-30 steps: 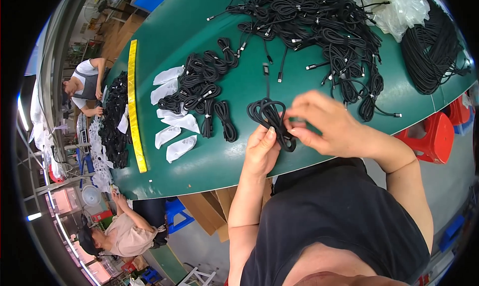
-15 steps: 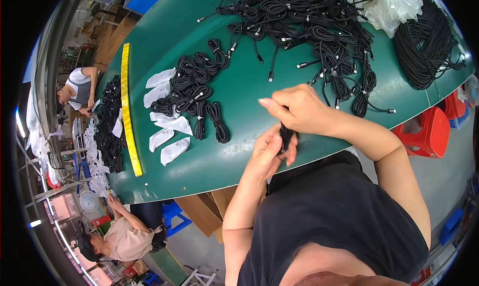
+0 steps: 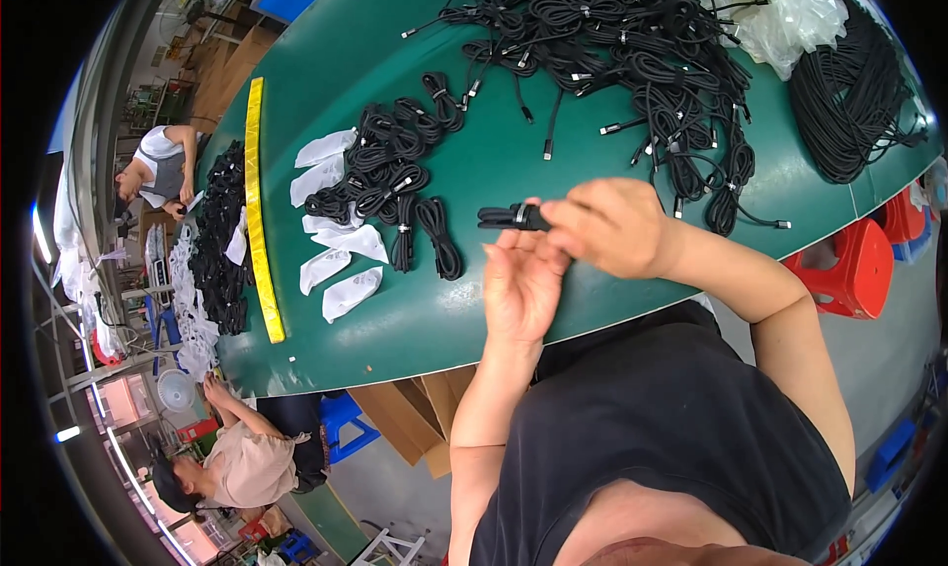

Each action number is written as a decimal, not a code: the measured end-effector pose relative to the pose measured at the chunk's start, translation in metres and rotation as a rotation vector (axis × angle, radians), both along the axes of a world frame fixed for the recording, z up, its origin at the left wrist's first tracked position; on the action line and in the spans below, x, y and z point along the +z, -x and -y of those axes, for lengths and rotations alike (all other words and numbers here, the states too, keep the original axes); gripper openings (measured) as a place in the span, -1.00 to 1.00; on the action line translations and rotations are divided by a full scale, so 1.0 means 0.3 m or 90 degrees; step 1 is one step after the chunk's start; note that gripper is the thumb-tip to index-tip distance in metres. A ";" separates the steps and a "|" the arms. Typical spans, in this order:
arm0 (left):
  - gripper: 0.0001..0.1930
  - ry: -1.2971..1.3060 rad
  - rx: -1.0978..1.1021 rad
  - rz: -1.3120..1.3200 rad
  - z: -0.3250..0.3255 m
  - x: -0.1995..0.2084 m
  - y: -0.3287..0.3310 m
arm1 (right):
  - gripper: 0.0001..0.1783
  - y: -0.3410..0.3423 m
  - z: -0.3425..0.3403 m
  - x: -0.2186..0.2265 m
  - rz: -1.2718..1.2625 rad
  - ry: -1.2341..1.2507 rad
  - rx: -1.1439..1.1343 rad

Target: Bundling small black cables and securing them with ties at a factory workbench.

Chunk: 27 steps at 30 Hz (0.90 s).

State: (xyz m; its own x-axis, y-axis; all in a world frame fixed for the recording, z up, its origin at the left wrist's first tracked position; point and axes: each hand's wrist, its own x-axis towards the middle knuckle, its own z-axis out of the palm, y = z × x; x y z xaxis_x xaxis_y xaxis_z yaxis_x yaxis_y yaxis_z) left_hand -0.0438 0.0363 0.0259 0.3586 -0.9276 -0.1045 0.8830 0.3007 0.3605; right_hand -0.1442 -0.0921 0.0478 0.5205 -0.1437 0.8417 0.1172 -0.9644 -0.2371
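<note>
A folded black cable bundle (image 3: 504, 217) with a metal connector showing lies level above the near part of the green table. My right hand (image 3: 617, 230) is closed round its right end, its fingers slightly blurred. Just under the bundle is my left hand (image 3: 520, 294), palm up, its thumb apart and its fingertips at the bundle's underside. To the left, several coiled black cables (image 3: 390, 156) are piled, with another coiled cable (image 3: 439, 238) lying beside them. White sleeve-like pouches (image 3: 353, 294) lie along the left side of that pile.
A large heap of black cables (image 3: 602, 33) covers the far table, near a clear plastic bag (image 3: 790, 18) and a thick cable coil (image 3: 849, 102). Yellow tape (image 3: 259, 210) crosses the left side. Two co-workers sit beyond it. Red stools (image 3: 849, 270) stand at right.
The cable bundle has turned from upright between my hands to level, pointing left. My left hand has opened its grip, while my right hand has shifted slightly right and down.
</note>
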 end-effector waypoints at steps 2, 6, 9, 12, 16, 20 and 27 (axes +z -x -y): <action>-0.51 -0.112 -0.004 0.090 -0.009 0.031 0.017 | -0.67 0.016 -0.027 0.006 -0.035 0.078 0.051; -0.54 -0.085 -0.008 0.256 -0.031 0.022 -0.033 | -0.73 0.023 -0.066 0.029 -0.062 -0.306 0.116; -0.50 -0.052 -0.039 0.394 -0.056 0.029 -0.056 | -0.80 0.091 -0.015 0.027 -0.321 -0.472 0.175; -0.52 -0.071 -0.036 0.405 -0.056 0.026 -0.060 | -0.84 0.110 -0.033 0.032 -0.313 -0.415 0.217; -0.57 -0.117 -0.013 0.415 -0.061 -0.016 0.004 | -0.84 0.095 -0.089 0.041 -0.244 -0.278 0.145; -0.62 -0.086 0.051 0.338 -0.068 -0.015 -0.022 | -0.80 0.073 -0.104 0.063 -0.217 -0.213 0.074; -0.64 -0.112 0.058 0.376 -0.039 0.007 0.021 | -0.78 0.068 -0.116 0.031 -0.174 -0.199 0.034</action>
